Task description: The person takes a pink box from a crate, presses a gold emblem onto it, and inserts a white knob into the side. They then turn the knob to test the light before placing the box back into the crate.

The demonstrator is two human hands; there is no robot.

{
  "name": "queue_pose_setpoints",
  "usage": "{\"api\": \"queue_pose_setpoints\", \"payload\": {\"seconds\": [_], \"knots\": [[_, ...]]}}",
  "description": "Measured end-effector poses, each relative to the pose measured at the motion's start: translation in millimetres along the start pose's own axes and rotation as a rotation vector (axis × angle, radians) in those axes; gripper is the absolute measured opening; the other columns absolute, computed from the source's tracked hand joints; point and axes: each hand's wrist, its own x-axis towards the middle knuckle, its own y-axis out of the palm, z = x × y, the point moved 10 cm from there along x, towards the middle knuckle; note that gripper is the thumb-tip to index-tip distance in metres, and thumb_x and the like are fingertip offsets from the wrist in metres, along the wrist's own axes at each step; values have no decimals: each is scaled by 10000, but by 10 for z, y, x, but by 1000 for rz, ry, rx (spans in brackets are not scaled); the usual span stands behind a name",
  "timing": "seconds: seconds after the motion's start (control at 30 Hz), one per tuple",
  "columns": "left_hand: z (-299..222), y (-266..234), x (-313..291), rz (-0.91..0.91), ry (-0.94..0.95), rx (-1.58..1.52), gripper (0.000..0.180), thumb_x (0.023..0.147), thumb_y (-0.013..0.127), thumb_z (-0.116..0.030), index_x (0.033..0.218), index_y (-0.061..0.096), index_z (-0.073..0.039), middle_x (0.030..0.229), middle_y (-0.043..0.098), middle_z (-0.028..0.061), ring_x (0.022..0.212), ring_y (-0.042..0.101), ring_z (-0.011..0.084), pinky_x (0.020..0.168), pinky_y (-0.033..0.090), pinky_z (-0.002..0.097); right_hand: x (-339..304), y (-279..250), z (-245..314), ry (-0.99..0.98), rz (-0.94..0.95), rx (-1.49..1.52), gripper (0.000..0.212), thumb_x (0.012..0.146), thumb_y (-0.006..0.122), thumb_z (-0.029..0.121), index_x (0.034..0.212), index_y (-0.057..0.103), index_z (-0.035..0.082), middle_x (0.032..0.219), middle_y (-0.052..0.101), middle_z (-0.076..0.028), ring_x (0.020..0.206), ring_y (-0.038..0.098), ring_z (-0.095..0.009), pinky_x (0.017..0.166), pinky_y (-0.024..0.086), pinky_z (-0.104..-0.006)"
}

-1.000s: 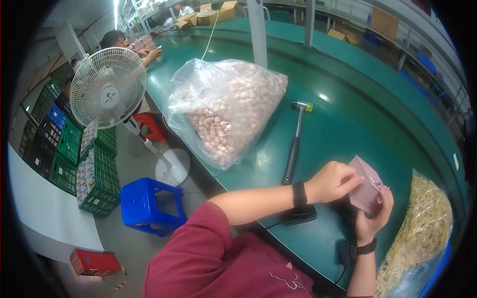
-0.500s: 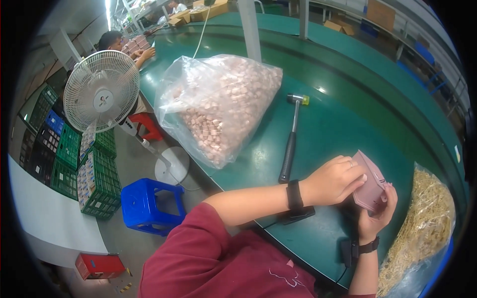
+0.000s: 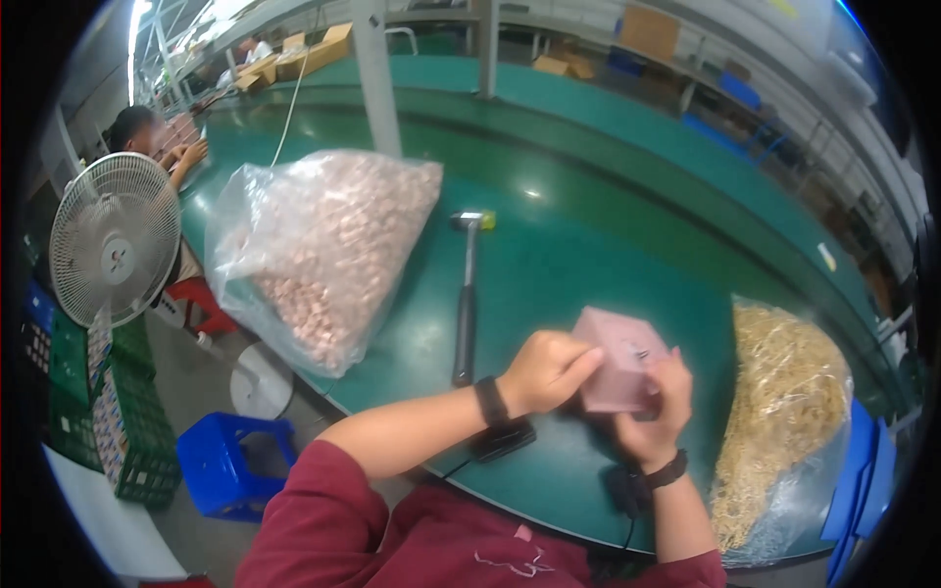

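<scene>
Above the green table, a pink box (image 3: 618, 363) with angled sides sits between my two hands, slightly blurred. My right hand (image 3: 659, 410) grips its right side and lower edge, with a small dark metal-looking fitting on the face near those fingers. At the box's left edge, my left hand (image 3: 551, 372) is closed, its thumb pressed against the side; what its curled fingers touch is partly hidden. Left of my hands lies a hammer (image 3: 468, 304) with a black grip and a yellow-tipped head.
A large clear bag of small pink pieces (image 3: 333, 245) stands on the table's left. At right lies a clear bag of thin yellowish pieces (image 3: 784, 392). A fan (image 3: 116, 240), a blue stool (image 3: 230, 465) and green crates (image 3: 137, 431) stand left. A co-worker (image 3: 147, 137) sits far left.
The whole view has swung right, so everything sits further left in it. The box has turned in my hands, and my left hand has shifted from its front face to its left edge.
</scene>
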Motion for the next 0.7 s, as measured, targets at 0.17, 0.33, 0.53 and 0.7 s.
{"api": "queue_pose_setpoints", "payload": {"seconds": [0.17,0.33,0.53,0.7], "knots": [[57,18,-77,30,-67,-135,337,879,480,-208,621,556,-4,550,519,148,505,533,268,498,401,354,26,-10,121,-51,18,-29,513,543,688,86,1037,551,65,1014,587,-138,977,557,-320,1001,351,-534],[89,46,-84,56,-97,-155,333,880,467,-202,640,556,11,558,538,138,511,547,244,507,407,339,4,-41,88,-18,-2,-39,524,519,706,89,1027,575,86,1080,556,-129,1014,532,-327,987,361,-514],[449,213,-95,110,-321,-187,402,911,458,-280,681,595,19,580,575,121,537,569,240,530,423,331,-37,-6,24,42,-10,-107,556,511,724,95,1049,581,97,1180,480,-160,1105,466,-344,989,354,-486],[560,275,-93,173,-354,-124,456,921,454,-353,726,630,19,623,612,132,576,600,256,557,445,350,1,7,-79,191,-50,-195,723,526,741,92,1195,468,69,1255,394,-195,1159,413,-373,996,343,-466]]}}
